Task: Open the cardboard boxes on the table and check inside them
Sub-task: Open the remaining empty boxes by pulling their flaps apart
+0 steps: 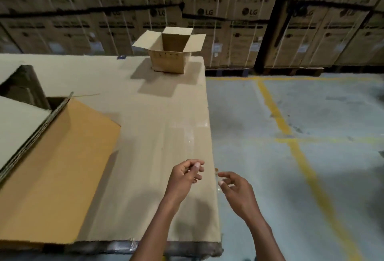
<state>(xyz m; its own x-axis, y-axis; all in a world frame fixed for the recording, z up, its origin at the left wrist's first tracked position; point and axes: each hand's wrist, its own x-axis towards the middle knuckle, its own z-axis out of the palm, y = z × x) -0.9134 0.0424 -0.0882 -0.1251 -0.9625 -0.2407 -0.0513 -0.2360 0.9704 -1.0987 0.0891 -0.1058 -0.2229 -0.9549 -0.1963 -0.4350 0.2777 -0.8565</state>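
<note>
A small cardboard box (168, 59) stands at the far end of the cardboard-covered table (158, 127). All its top flaps are folded out, and the inside I can see is bare cardboard; its bottom is hidden. My left hand (185, 175) hovers over the table's near right edge with thumb and fingertips pinched together and nothing visible in them. Just past that edge, my right hand (234, 188) pinches a thin clear strip (217, 179) that looks like tape. Both hands are far from the box.
A stack of flat cardboard sheets (25, 132) lies at the left, with an orange-brown sheet (62, 167) leaning off it onto the table. A dark opening (22, 86) shows behind the stack. Strapped cartons (228, 38) on pallets line the back. Grey floor with yellow lines (301, 156) lies to the right.
</note>
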